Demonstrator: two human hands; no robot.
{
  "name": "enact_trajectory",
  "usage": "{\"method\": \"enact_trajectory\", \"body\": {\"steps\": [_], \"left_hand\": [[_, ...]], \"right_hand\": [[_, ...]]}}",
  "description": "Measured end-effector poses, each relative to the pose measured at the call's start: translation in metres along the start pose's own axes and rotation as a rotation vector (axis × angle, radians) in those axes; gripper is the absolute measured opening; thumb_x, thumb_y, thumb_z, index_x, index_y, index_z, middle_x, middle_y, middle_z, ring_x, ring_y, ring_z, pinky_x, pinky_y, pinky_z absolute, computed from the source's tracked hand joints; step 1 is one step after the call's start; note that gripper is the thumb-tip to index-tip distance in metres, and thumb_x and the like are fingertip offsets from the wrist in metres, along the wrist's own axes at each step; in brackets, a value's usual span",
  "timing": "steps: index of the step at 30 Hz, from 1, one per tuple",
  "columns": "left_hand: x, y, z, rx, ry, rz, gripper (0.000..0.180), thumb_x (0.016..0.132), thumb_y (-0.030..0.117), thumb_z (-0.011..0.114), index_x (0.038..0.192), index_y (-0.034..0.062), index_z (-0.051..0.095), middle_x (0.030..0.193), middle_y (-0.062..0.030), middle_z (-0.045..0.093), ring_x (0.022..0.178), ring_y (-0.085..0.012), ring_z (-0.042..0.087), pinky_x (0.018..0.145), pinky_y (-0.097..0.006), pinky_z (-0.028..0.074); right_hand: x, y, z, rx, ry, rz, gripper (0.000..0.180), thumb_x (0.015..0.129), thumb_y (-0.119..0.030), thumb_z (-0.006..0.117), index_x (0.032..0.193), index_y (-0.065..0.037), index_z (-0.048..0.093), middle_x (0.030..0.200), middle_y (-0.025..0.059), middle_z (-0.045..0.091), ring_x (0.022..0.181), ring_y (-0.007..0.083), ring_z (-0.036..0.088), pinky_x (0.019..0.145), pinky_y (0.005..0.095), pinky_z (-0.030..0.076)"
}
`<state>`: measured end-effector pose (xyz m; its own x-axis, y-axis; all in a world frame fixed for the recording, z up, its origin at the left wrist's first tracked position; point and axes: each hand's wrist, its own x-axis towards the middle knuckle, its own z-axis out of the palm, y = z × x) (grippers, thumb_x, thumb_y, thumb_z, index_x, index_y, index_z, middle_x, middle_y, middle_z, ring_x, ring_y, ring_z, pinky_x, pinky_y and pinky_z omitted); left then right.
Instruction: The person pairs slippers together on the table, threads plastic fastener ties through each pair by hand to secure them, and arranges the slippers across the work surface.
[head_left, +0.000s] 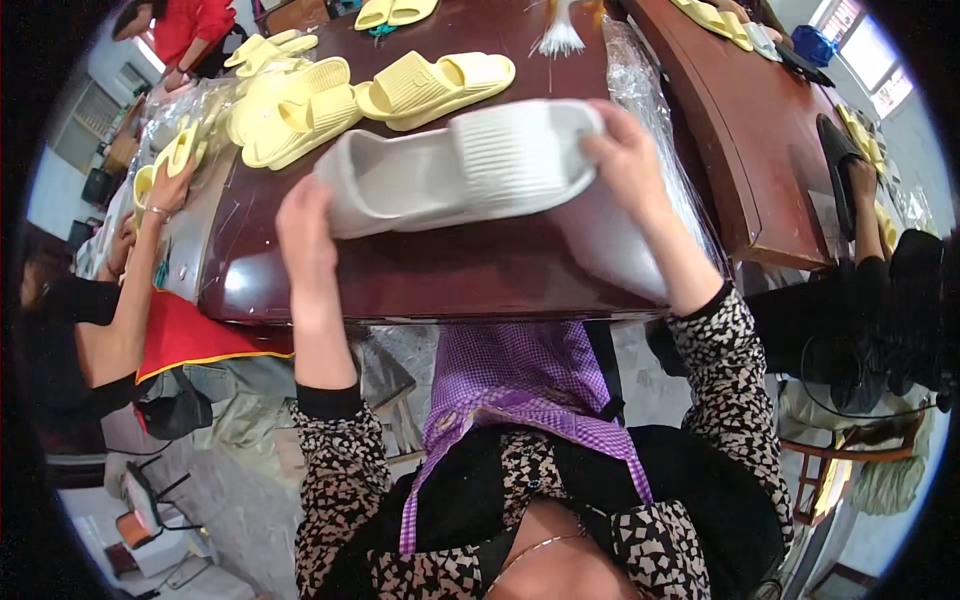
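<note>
From the head view we see the left hand gripping the heel end of a grey slide sandal, the right hand clasping its toe end, above the dark worktop. Beyond the sandal lie yellow sandals. Our fingertips are hidden behind the sandal.
</note>
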<state>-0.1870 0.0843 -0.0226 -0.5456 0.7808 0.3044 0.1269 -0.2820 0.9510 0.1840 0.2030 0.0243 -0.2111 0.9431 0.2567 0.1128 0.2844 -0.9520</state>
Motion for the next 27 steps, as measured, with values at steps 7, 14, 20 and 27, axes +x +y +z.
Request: {"method": "enact_trajectory", "body": {"steps": [7,14,20,27], "left_hand": [[0.019,0.030,-0.065,-0.013,0.157,-0.002,0.044,0.083,0.012,0.063,0.119,-0.0104,0.054,0.111,-0.0147,0.063,0.099,-0.0196,0.060,0.090,-0.028,0.045],[0.003,0.061,0.039,0.374,-0.267,0.112,0.036,0.078,0.017,0.062,0.110,-0.0010,0.065,0.096,-0.0103,0.069,0.086,-0.0151,0.063,0.078,-0.028,0.049],[-0.019,0.050,0.119,0.653,-0.304,0.687,0.038,0.081,0.019,0.066,0.114,0.0008,0.062,0.112,-0.0135,0.063,0.104,-0.0216,0.060,0.090,-0.032,0.048],[-0.037,0.098,0.114,0.248,-0.542,0.246,0.040,0.080,0.012,0.067,0.116,-0.0022,0.058,0.107,-0.0147,0.064,0.099,-0.0199,0.062,0.086,-0.031,0.049]], "right_hand": [[0.023,-0.016,-0.136,-0.028,0.083,0.016,0.033,0.083,0.000,0.056,0.115,0.003,0.061,0.103,0.0077,0.065,0.092,0.0147,0.061,0.083,0.0265,0.049],[0.048,-0.030,-0.087,-0.138,-0.307,0.168,0.031,0.084,-0.005,0.060,0.114,0.002,0.061,0.101,0.0069,0.066,0.092,0.0147,0.062,0.085,0.0268,0.048],[0.059,-0.034,-0.021,-0.557,-0.206,-0.351,0.029,0.085,-0.012,0.063,0.111,0.001,0.063,0.099,0.0070,0.067,0.091,0.0123,0.061,0.081,0.0265,0.048],[-0.019,-0.049,-0.068,-0.572,-0.329,-0.337,0.023,0.086,-0.008,0.062,0.107,0.001,0.064,0.094,0.0062,0.068,0.086,0.0123,0.061,0.077,0.0267,0.048]]}}
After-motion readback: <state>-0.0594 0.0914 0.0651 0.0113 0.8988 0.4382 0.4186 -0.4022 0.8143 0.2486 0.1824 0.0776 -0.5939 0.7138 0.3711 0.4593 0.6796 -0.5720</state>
